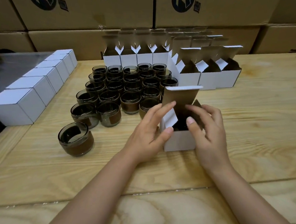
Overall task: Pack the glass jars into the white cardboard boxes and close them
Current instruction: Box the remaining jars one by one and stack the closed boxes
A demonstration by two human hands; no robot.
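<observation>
Along the left edge of the wooden bench (pixel 259 125) runs a row of six closed white boxes (pixel 17 107), set wall to wall, reaching from mid-edge toward the far left corner. Behind them lies a clear plastic sheet (pixel 14 68), cut off by the frame.

Just right of the row, one lone jar (pixel 76 140) of smoky glass with a brown band stands apart. Beyond it the glass jars (pixel 124 85) crowd together in five columns. There are roughly thirty, but they overlap too much for a sure count.

At the middle of the bench stands one box (pixel 179 142), its lid (pixel 180 101) upright and its inside dark, so whatever it holds cannot be made out. The left hand (pixel 145 138) lies against its left side with fingers nearly straight, touching the white side flap (pixel 170 118). The right hand (pixel 210 134), partly blurred, has loosely spread fingers at the right flap and its thumb over the front rim. Neither hand clasps the box.

Toward the far right stand the open white boxes (pixel 209 79). Four are in the back row and three are nearer, with more behind them too blurred to count.

Brown cartons (pixel 89 13) are stacked along the far edge.
</observation>
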